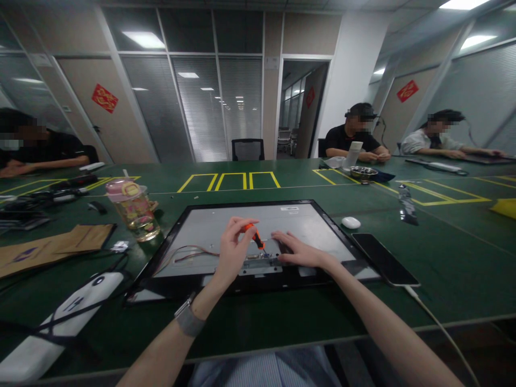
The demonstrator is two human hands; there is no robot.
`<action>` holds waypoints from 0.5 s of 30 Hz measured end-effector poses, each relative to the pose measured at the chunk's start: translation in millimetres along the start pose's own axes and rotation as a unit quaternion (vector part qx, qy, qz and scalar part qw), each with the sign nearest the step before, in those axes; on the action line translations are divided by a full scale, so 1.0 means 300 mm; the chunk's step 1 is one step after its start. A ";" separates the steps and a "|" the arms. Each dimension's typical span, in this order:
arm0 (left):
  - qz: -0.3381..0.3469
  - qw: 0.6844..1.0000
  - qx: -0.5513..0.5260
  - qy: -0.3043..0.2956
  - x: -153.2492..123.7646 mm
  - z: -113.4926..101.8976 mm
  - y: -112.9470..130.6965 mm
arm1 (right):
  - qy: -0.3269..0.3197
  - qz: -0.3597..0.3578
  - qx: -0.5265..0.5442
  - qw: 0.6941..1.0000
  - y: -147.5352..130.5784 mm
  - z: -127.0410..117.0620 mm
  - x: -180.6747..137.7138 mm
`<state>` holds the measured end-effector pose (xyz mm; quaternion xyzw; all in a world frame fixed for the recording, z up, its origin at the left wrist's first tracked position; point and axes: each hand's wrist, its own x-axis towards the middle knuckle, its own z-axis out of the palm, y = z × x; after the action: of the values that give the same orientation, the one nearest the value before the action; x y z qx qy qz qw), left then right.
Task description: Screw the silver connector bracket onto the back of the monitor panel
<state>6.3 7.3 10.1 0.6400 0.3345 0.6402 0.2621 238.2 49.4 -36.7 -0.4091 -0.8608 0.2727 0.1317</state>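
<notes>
A flat display panel point(318, 231) with a black frame and grey back lies on the green table in front of me. My left hand point(233, 244) is closed round the handle of an orange and black screwdriver point(257, 237). The screwdriver tilts, its tip down at a small metal bracket point(260, 264) near the panel's close edge. My right hand point(298, 251) rests on the panel just right of the bracket, fingers stretched out and thumb near the bracket's end. Thin coloured wires point(189, 251) run leftward across the panel from near the bracket.
A pink-lidded drink bottle point(139, 212), a brown paper bag point(52, 247) and a white power strip point(76, 306) with black cable lie left. A phone point(385, 259) on a charging cable and a white earbud case point(351, 222) lie right. Three people sit across the table.
</notes>
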 end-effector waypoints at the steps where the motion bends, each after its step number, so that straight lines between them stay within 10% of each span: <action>1: 0.004 1.000 0.006 0.002 0.001 0.000 0.002 | 0.002 0.001 0.000 1.000 -0.002 0.000 0.000; 15: 0.008 1.000 0.020 -0.003 -0.007 -0.002 -0.003 | -0.003 0.011 -0.002 1.000 -0.017 -0.002 -0.002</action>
<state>5.7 6.3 7.9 0.6496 0.3418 0.6333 0.2451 235.6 46.4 -33.4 -0.4185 -0.8569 0.2736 0.1254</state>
